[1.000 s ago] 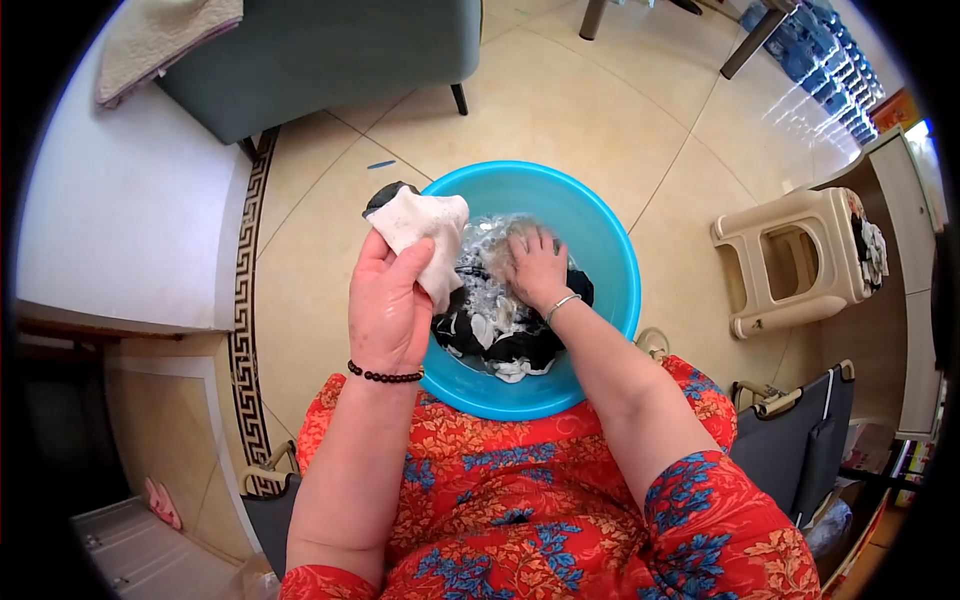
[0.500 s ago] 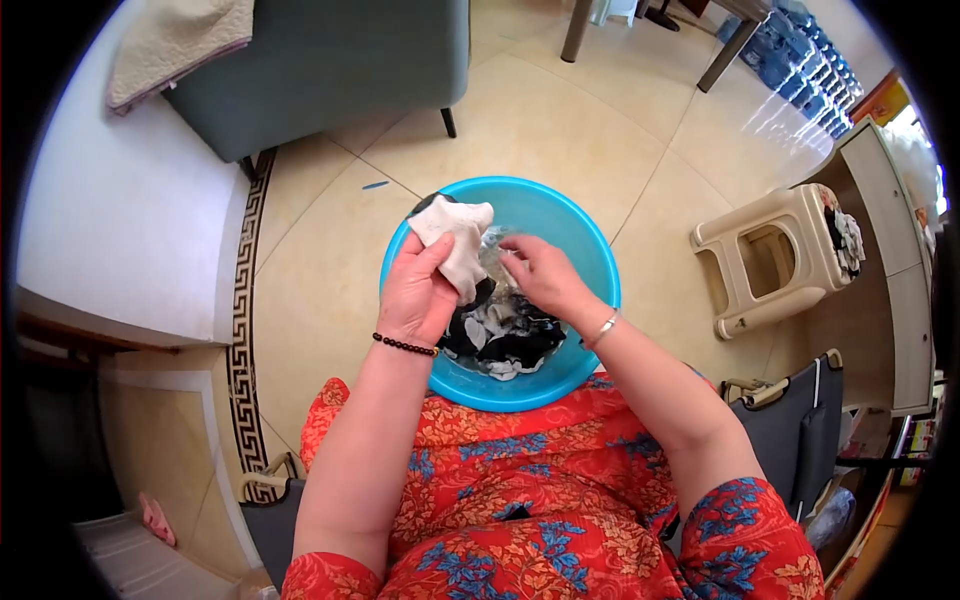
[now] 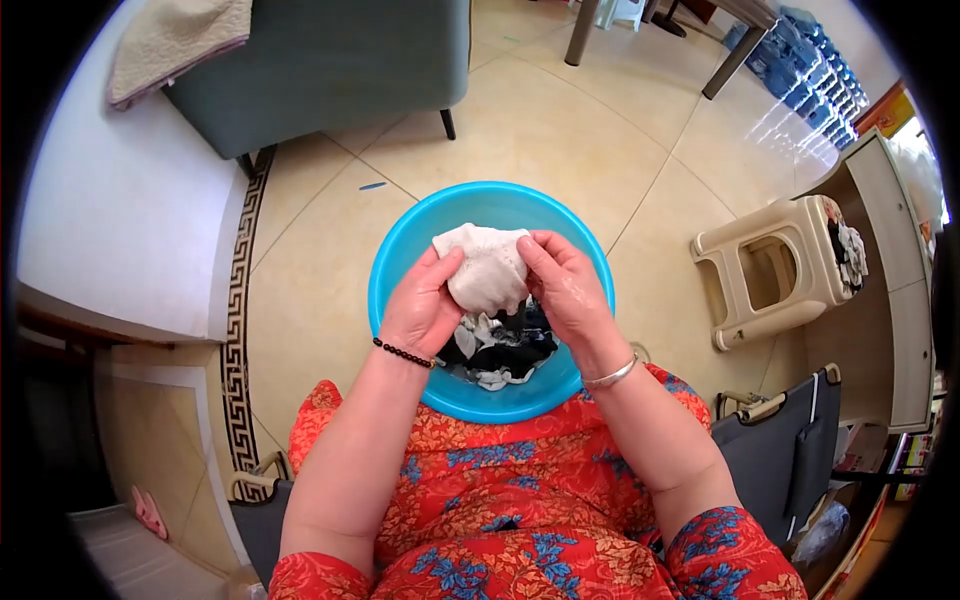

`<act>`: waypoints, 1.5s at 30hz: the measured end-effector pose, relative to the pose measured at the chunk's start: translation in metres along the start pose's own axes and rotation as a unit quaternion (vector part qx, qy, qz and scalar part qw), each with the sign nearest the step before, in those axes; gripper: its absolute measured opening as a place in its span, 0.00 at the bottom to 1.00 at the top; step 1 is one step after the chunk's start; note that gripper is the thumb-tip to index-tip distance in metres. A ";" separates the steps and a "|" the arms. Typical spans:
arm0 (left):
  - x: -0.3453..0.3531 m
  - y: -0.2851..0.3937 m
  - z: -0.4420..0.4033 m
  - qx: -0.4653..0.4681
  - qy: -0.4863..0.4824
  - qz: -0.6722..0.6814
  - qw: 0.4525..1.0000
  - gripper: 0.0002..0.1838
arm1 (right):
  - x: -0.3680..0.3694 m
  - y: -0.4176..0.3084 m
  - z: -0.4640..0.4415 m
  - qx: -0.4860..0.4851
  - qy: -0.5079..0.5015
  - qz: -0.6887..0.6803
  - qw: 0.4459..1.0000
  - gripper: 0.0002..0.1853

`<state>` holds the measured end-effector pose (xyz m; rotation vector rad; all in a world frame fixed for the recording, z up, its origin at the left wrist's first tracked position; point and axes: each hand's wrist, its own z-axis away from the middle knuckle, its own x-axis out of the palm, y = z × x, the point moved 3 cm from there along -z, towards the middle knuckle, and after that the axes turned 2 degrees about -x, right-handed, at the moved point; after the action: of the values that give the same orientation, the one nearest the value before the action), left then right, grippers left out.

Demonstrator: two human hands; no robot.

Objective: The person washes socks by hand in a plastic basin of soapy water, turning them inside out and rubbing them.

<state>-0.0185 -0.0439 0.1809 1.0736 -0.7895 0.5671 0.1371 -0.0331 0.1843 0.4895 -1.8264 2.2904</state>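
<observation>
A wet white sock [image 3: 487, 268] is stretched between my two hands above a blue basin [image 3: 395, 215]. My left hand [image 3: 420, 295] pinches its left edge, thumb on top. On the other side, my right hand [image 3: 570, 290] grips the right edge between thumb and fingers. Black and white pieces of wet laundry [image 3: 500, 350] lie in the basin below, partly covered by the sock and hands. The basin stands on the floor just in front of my lap.
To the right stands a beige plastic stool [image 3: 770, 270] with small black and white garments [image 3: 848, 255] on it. A grey-green sofa [image 3: 330, 70] is at the upper left. Table legs [image 3: 735, 60] and blue water bottles [image 3: 800, 65] are at the far right.
My right hand has come up from inside the basin and taken hold of the sock's right side. My left hand has brought the sock lower and rightward, and it is now spread out.
</observation>
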 end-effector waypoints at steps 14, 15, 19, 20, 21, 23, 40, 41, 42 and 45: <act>0.020 -0.001 0.006 0.111 0.003 -0.085 0.990 0.28 | -0.002 -0.015 0.004 -0.023 0.029 0.060 0.998 0.11; 0.022 -0.002 0.007 0.097 -0.001 -0.086 0.992 0.28 | -0.002 -0.015 0.004 -0.023 0.029 0.060 0.998 0.11; 0.022 -0.005 0.007 0.087 -0.010 -0.092 0.992 0.30 | -0.002 -0.019 0.004 -0.071 0.039 0.141 0.987 0.10; 0.020 -0.006 0.006 0.086 -0.010 -0.091 0.992 0.30 | -0.003 -0.021 0.004 -0.086 0.052 0.167 0.981 0.09; 0.017 -0.005 0.005 0.092 -0.003 -0.091 0.992 0.30 | -0.001 -0.022 0.005 -0.086 0.051 0.167 0.981 0.09; 0.014 -0.004 0.005 0.098 0.005 -0.091 0.991 0.30 | 0.007 -0.040 0.015 -0.273 0.095 0.348 0.892 0.07; 0.019 -0.006 0.010 0.129 0.032 -0.172 0.976 0.29 | 0.004 -0.032 0.014 -0.247 0.098 0.428 0.864 0.03; 0.019 -0.006 0.010 0.129 0.033 -0.172 0.976 0.29 | 0.008 -0.036 0.017 -0.289 0.064 0.434 0.851 0.02; 0.020 -0.005 0.011 0.136 0.039 -0.199 0.970 0.29 | 0.012 -0.040 0.019 -0.331 0.031 0.439 0.835 0.02; 0.024 -0.004 0.012 0.155 0.044 -0.260 0.952 0.28 | 0.021 -0.040 0.023 -0.401 0.020 0.503 0.766 0.03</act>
<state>-0.0042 -0.0561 0.2008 1.4731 -0.3162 0.2875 0.1339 -0.0477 0.2330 -0.8683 -3.2121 1.4566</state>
